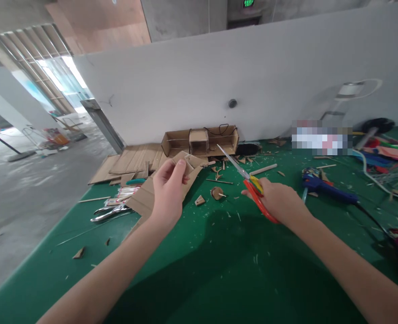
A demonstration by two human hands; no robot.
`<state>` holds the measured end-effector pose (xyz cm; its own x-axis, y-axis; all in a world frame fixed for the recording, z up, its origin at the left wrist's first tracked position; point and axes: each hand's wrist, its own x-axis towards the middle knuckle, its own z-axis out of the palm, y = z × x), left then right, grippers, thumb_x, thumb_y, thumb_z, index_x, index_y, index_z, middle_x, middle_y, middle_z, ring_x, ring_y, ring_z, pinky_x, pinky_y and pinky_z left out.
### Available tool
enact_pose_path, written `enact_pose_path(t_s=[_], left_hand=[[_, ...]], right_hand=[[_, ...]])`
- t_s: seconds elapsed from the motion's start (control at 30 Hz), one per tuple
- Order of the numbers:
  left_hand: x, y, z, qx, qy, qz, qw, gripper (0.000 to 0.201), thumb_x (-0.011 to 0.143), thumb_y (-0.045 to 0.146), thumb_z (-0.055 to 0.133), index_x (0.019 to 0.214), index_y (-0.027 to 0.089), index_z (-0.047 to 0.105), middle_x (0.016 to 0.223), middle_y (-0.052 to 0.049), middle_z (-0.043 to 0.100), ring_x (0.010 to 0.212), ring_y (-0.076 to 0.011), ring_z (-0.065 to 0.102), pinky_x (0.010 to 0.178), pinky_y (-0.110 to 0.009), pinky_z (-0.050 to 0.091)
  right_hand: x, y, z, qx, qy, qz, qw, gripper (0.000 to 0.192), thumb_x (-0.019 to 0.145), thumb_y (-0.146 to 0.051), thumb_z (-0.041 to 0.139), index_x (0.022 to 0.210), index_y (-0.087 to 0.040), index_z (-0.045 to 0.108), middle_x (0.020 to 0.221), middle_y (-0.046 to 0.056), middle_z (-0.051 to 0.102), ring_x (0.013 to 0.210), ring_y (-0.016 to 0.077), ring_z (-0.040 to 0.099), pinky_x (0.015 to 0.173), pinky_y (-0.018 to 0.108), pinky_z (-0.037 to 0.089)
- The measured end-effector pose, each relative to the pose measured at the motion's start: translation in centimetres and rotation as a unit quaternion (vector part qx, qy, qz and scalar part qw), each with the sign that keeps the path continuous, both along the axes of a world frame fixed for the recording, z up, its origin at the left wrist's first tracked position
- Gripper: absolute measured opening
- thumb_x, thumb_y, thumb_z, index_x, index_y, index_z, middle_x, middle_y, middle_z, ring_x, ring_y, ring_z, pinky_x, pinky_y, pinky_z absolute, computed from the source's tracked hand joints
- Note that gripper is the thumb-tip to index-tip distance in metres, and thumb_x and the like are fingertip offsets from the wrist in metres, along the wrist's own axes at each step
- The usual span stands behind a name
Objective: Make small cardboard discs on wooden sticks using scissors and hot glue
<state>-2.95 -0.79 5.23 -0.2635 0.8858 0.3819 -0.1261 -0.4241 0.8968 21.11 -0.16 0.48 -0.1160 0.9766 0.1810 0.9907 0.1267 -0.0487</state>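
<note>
My left hand [169, 184] is closed, thumb against fingers, on a small piece of cardboard [188, 165]. Behind and below it lies a larger cardboard sheet [140, 198]. In my right hand [279, 195] are scissors [239, 169] with red and yellow handles, their blades together and pointing up and left. Between my hands, on the green table [219, 252], rest a round cardboard disc [216, 193] with a thin stick through it and a small cardboard scrap [199, 200]. A cardboard box form [176, 143] with a raised middle section stands against the wall.
Pliers [113, 211] and wrapped sticks [127, 193] lie at the left. A blue glue gun [328, 186] with a black cord is at the right, near a pile of coloured strips [391, 153]. Cardboard scraps are scattered around. A white wall [185, 90] closes off the back.
</note>
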Motion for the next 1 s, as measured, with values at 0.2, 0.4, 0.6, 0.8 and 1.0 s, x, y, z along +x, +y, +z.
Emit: enact_pose_path(t_s=[0.2,0.4,0.6,0.8,1.0], left_hand=[[0.6,-0.7,-0.1,0.008,0.017,-0.029,0.999,0.026,0.081,0.027,0.059,0.061,0.016,0.047,0.065,0.002,0.046,0.061,-0.0074,0.043,0.057,-0.021,0.038],[0.8,-0.8,-0.3,0.005,0.024,-0.063,0.998,0.018,0.084,0.027,0.056,0.069,0.017,0.057,0.069,0.0,0.057,0.068,-0.0097,0.052,0.062,-0.023,0.041],[1.0,-0.9,-0.2,-0.027,0.038,-0.069,0.997,0.014,0.081,0.027,0.058,0.072,0.017,0.059,0.068,0.0,0.059,0.068,-0.011,0.056,0.065,-0.024,0.045],[1.0,-0.7,-0.8,-0.063,0.053,-0.102,0.991,0.013,0.079,0.023,0.056,0.068,0.017,0.054,0.063,0.001,0.059,0.066,-0.0124,0.06,0.065,-0.026,0.047],[1.2,-0.7,-1.1,-0.101,0.177,-0.143,0.969,0.015,0.081,0.026,0.053,0.071,0.015,0.054,0.062,0.0,0.059,0.059,-0.0108,0.054,0.056,-0.024,0.042]], right_hand=[[0.0,0.1,-1.1,0.025,0.195,0.034,0.98,0.037,0.08,-0.059,0.047,0.073,-0.023,0.041,0.054,0.001,0.055,0.045,0.0162,0.051,0.045,0.027,0.031],[-0.5,0.1,-1.4,0.025,0.245,0.039,0.968,0.031,0.076,-0.051,0.054,0.072,-0.023,0.041,0.06,0.001,0.057,0.047,0.0141,0.05,0.046,0.026,0.034],[-0.2,0.7,-1.8,0.016,0.118,-0.061,0.991,0.041,0.071,-0.054,0.053,0.087,-0.017,0.056,0.067,0.009,0.061,0.056,0.0223,0.056,0.046,0.029,0.032],[1.2,1.2,-1.3,-0.069,0.14,-0.082,0.984,0.042,0.075,-0.047,0.05,0.098,-0.012,0.058,0.076,0.014,0.064,0.06,0.0234,0.059,0.047,0.031,0.038],[0.1,-0.6,0.7,0.049,0.245,0.069,0.966,0.033,0.08,-0.04,0.048,0.101,-0.017,0.062,0.098,0.013,0.066,0.091,0.0283,0.062,0.073,0.042,0.048]])
